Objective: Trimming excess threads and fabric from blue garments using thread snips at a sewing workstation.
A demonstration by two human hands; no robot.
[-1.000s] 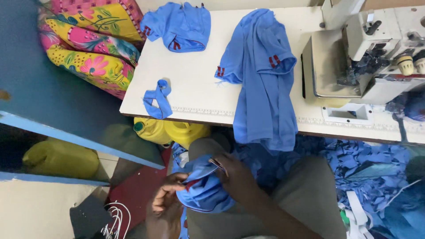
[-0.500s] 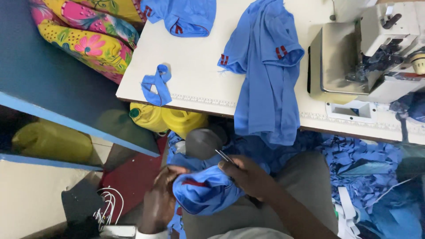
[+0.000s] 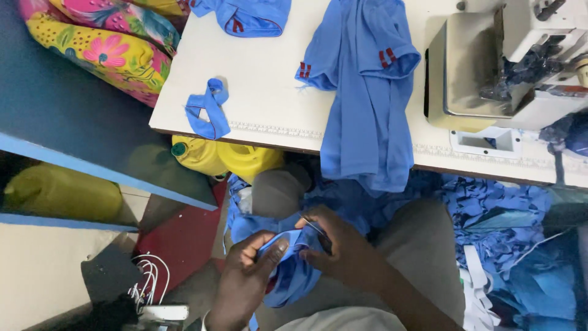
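1. A white table (image 3: 269, 92) fills the upper middle of the view, with a printed ruler strip along its near edge.
2. A blue shirt (image 3: 367, 92) with red sleeve marks lies on it, its lower part hanging over the near edge.
3. A second, folded blue garment (image 3: 248, 13) lies at the far edge.
4. A small blue collar strip (image 3: 209, 109) sits near the table's left corner, just touching the near edge.
5. A sewing machine (image 3: 514, 61) stands on the right part of the table.
6. On the floor (image 3: 184, 239) below lie yellow jerrycans (image 3: 226, 158), a heap of blue fabric scraps (image 3: 502, 214) and a white cord (image 3: 146, 279).
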